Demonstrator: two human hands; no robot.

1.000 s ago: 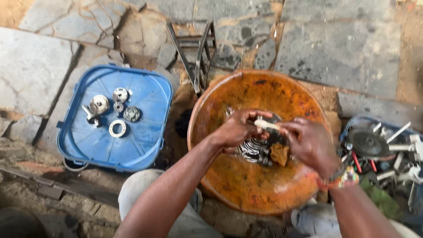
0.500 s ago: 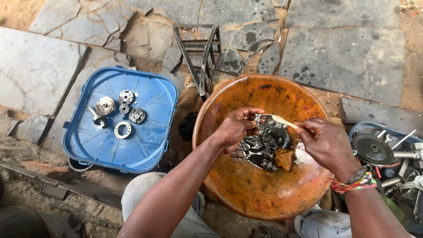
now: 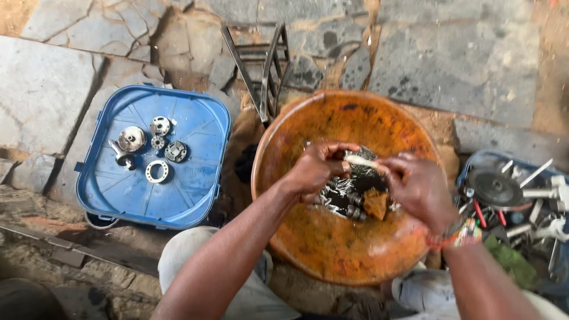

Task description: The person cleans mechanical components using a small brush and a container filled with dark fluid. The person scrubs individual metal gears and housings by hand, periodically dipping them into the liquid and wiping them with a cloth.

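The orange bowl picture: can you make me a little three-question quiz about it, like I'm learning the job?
1. True or false: both hands are over the orange bowl.
2. What colour is the lid that the shiny metal parts lie on? A) red B) blue C) green
3. Fill in: the right hand holds a pale ____ against the part that the left hand grips.

Key
1. True. Both meet above the dark wet parts in the bowl.
2. B, blue.
3. Brush, judging by its pale handle; its bristles are hidden.
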